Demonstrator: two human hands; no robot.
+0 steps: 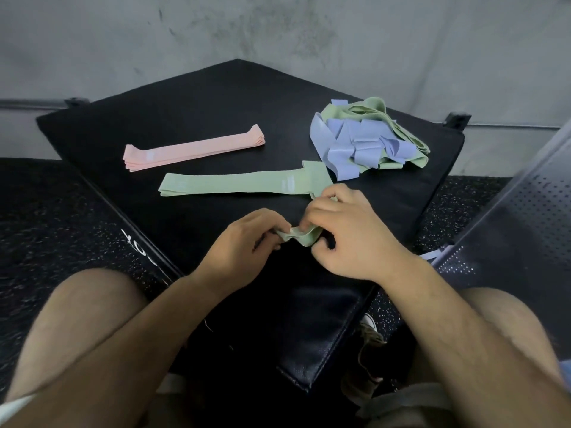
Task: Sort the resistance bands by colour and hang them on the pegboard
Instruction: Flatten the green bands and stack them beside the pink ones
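Observation:
A crumpled green band sits between my two hands over the near part of the black padded box. My left hand pinches its left end and my right hand grips its right end with curled fingers. A flat green band lies stretched out just beyond my hands. Farther left lies a neat stack of pink bands. At the right back, a tangled heap of purple bands rests on several green bands.
A grey perforated pegboard panel leans at the right, with a purple band showing at its lower edge. Speckled black rubber flooring surrounds the box. A grey concrete wall stands behind. My knees flank the box's near corner.

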